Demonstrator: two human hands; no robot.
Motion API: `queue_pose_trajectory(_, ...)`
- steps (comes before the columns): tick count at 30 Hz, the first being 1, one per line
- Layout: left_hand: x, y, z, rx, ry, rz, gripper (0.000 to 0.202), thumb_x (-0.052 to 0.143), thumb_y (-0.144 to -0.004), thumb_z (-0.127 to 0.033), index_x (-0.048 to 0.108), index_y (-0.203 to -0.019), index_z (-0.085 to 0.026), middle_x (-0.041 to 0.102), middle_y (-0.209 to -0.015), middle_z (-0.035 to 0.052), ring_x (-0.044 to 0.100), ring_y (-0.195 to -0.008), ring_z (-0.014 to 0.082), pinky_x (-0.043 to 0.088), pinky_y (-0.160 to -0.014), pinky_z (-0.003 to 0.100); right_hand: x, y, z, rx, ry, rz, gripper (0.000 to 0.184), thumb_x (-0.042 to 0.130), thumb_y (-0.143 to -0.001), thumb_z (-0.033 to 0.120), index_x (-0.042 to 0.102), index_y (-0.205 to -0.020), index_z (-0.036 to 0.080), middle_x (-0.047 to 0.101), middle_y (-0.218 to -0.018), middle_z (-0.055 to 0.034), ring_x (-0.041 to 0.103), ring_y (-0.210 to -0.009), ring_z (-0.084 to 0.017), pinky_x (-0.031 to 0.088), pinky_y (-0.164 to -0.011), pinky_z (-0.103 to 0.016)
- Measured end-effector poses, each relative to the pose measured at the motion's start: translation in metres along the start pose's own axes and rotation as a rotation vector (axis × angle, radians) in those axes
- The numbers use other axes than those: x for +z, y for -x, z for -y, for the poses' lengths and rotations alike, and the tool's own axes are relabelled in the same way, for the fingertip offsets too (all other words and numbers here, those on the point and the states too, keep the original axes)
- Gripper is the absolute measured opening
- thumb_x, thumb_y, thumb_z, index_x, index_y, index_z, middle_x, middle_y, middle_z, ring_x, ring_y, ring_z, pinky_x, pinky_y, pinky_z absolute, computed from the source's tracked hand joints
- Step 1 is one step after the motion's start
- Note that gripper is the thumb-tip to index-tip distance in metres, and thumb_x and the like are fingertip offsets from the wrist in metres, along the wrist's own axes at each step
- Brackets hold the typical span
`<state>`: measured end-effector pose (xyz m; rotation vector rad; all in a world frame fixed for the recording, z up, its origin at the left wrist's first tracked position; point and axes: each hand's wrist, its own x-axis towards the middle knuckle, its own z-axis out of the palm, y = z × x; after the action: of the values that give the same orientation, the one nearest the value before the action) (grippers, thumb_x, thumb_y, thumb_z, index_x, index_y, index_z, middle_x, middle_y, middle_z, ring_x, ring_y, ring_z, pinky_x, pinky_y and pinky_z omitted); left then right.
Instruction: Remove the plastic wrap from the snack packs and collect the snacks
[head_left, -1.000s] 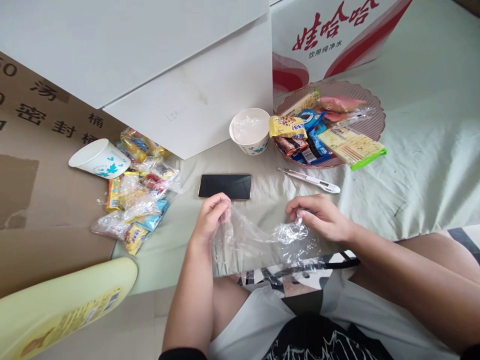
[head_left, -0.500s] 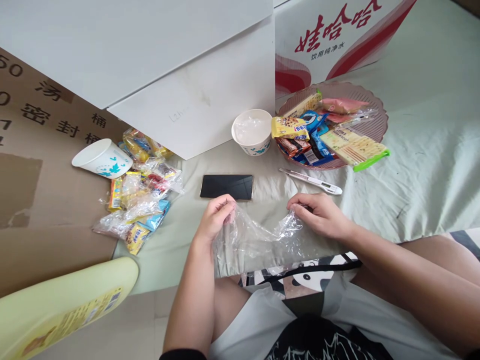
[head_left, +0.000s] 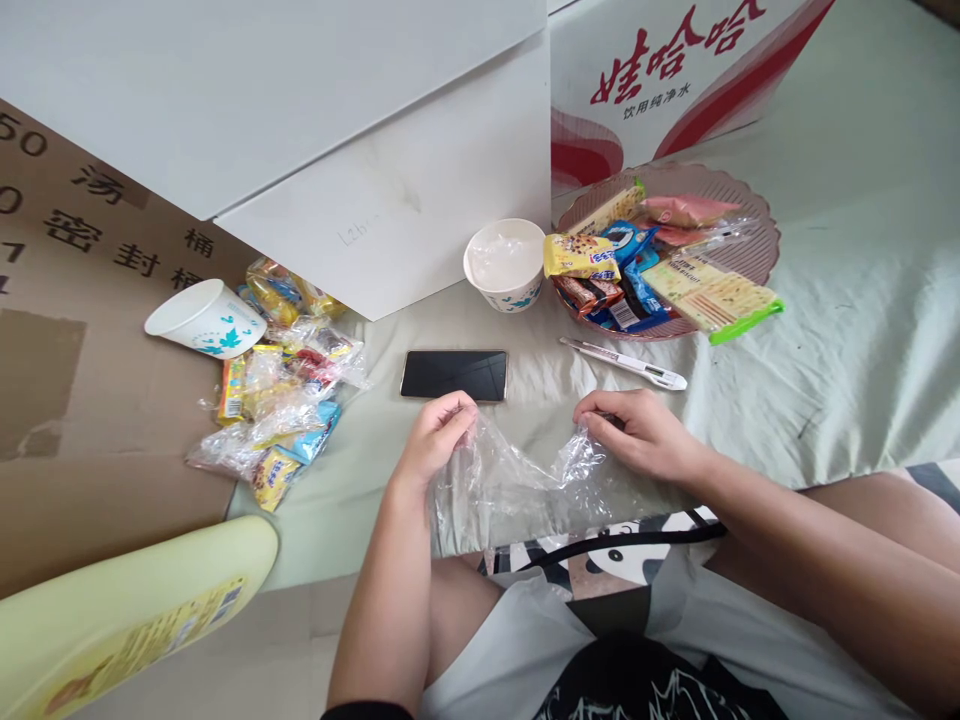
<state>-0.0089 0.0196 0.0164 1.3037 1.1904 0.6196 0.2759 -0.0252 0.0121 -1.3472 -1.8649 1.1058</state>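
Film partly spread

In the lower centre of the frame, clear film (head_left: 517,485) hung between the left hand (head_left: 435,432) and right hand (head_left: 645,432), each closed on one end. It seemed only partly spread: the left stretch was drawn out, while the end by the right hand was left bunched.

Whether it was a bag or a sheet could not be told. Its lower edge blurred into the cloth (head_left: 337,520), curled fingers hid both pinch points, and the left hand covered part of the phone's (head_left: 454,372) near edge.
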Motion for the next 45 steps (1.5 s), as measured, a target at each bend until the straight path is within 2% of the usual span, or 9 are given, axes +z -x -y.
queue_pose_trajectory(20, 0.004, -0.003, -0.004, -0.004, -0.072, -0.022, 0.032, 0.059, -0.086, -0.044, 0.053, -0.068, -0.018, 0.046, -0.054, -0.0052, 0.037, -0.048, 0.0083, 0.029, -0.048, 0.022, 0.001, 0.0, -0.002, 0.043, -0.059, 0.031, 0.024, 0.05, -0.093, 0.035, 0.066, -0.084, 0.019, 0.066, -0.068, -0.0021, 0.058, -0.061, -0.015, 0.043, -0.062, -0.029)
queue_pose_trajectory(24, 0.008, -0.002, -0.007, 0.005, -0.098, -0.002, 0.032, 0.059, -0.086, -0.044, 0.053, -0.068, -0.018, 0.045, -0.053, -0.0054, 0.038, -0.049, 0.0087, 0.029, -0.05, 0.023, -0.008, 0.0, -0.001, 0.049, -0.47, 0.092, 0.027, 0.055, -0.094, 0.044, 0.066, -0.104, 0.022, 0.072, -0.112, -0.0094, 0.067, -0.102, -0.023, 0.052, -0.084, -0.036)
queue_pose_trajectory(27, 0.01, -0.001, -0.008, 0.003, -0.113, 0.027, 0.031, 0.059, -0.086, -0.043, 0.053, -0.068, -0.018, 0.046, -0.053, -0.005, 0.039, -0.05, 0.0088, 0.029, -0.05, 0.023, -0.011, 0.001, 0.002, 0.021, -0.689, 0.28, 0.035, 0.061, -0.093, 0.044, 0.06, -0.121, 0.024, 0.063, -0.133, -0.0106, 0.062, -0.118, -0.023, 0.051, -0.095, -0.038)
queue_pose_trajectory(29, 0.008, -0.002, -0.007, 0.013, -0.102, 0.007, 0.03, 0.061, -0.085, -0.042, 0.055, -0.068, -0.018, 0.046, -0.053, -0.0051, 0.038, -0.049, 0.0084, 0.028, -0.049, 0.022, -0.007, 0.002, 0.003, 0.05, -0.697, 0.413, 0.039, 0.066, -0.09, 0.039, 0.058, -0.125, 0.023, 0.062, -0.127, -0.009, 0.066, -0.091, -0.015, 0.055, -0.078, -0.031)
queue_pose_trajectory(31, 0.003, -0.002, -0.006, 0.034, -0.042, -0.081, 0.029, 0.063, -0.083, -0.041, 0.055, -0.067, -0.018, 0.044, -0.051, -0.0056, 0.035, -0.046, 0.0077, 0.027, -0.047, 0.022, -0.002, 0.004, 0.002, 0.101, -0.681, 0.46, 0.032, 0.068, -0.089, 0.034, 0.06, -0.118, 0.021, 0.064, -0.111, -0.005, 0.056, -0.066, -0.007, 0.048, -0.06, -0.023)
queue_pose_trajectory(36, -0.007, -0.003, -0.009, 0.046, 0.285, -0.308, 0.031, 0.067, -0.072, -0.039, 0.046, -0.061, -0.02, 0.038, -0.046, -0.0069, 0.03, -0.041, 0.0061, 0.023, -0.043, 0.02, -0.002, 0.005, -0.002, 0.146, -0.788, 0.535, 0.019, 0.067, -0.088, 0.026, 0.058, -0.103, 0.019, 0.057, -0.068, 0.0057, 0.054, -0.058, -0.008, 0.045, -0.056, -0.021)
queue_pose_trajectory(38, -0.005, -0.002, -0.012, 0.006, 0.426, -0.237, 0.037, 0.069, -0.069, -0.042, 0.041, -0.059, -0.021, 0.033, -0.044, -0.0081, 0.028, -0.039, 0.0057, 0.024, -0.041, 0.02, -0.005, 0.004, -0.003, 0.117, -0.812, 0.591, 0.019, 0.065, -0.091, 0.03, 0.059, -0.104, 0.019, 0.061, -0.071, 0.0035, 0.061, -0.065, -0.011, 0.051, -0.066, -0.026)
queue_pose_trajectory(42, 0.006, 0.0, -0.014, -0.18, 0.401, 0.007, 0.037, 0.07, -0.07, -0.043, 0.045, -0.058, -0.019, 0.034, -0.042, -0.0085, 0.023, -0.035, 0.0037, 0.019, -0.036, 0.019, -0.002, 0.003, -0.003, 0.062, -0.872, 0.357, 0.036, 0.063, -0.093, 0.046, 0.058, -0.118, 0.021, 0.067, -0.118, -0.0103, 0.065, -0.11, -0.019, 0.052, -0.094, -0.038)
queue_pose_trajectory(45, 0.013, -0.002, -0.012, -0.276, 0.304, 0.125, 0.032, 0.072, -0.073, -0.04, 0.053, -0.061, -0.017, 0.041, -0.045, -0.0071, 0.028, -0.035, 0.0039, 0.019, -0.034, 0.019, 0.01, 0.007, 0.0, 0.117, -0.972, 0.528, 0.079, 0.072, -0.087, 0.042, 0.027, -0.151, 0.029, 0.065, -0.124, -0.0112, 0.069, -0.107, -0.02, 0.056, -0.087, -0.036)
